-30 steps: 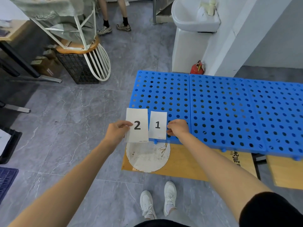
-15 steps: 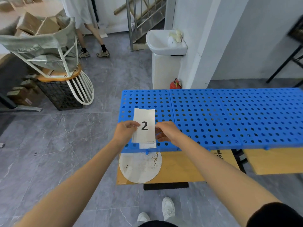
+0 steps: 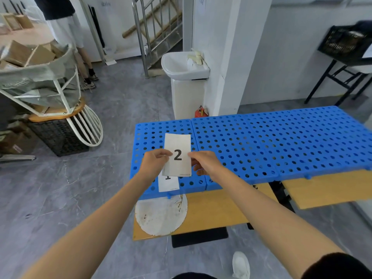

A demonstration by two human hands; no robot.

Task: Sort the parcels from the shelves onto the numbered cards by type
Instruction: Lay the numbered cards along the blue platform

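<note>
The card marked 2 (image 3: pixel 177 156), white with a bold black digit, is held upright-facing over the blue holed tabletop (image 3: pixel 281 141); the left hand (image 3: pixel 154 162) and right hand (image 3: pixel 205 163) each pinch a side edge in thumb and fingers. Just below the fingers the card marked 1 (image 3: pixel 168 183) lies flat at the tabletop's near edge, and the holed surface stretches far to their right.

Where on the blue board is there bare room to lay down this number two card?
The blue board's middle and right panels are bare, from the right hand to the far end. A bare strip also runs behind the number two card. The front left corner is crowded: the number one card lies there, by the left hand.
</note>
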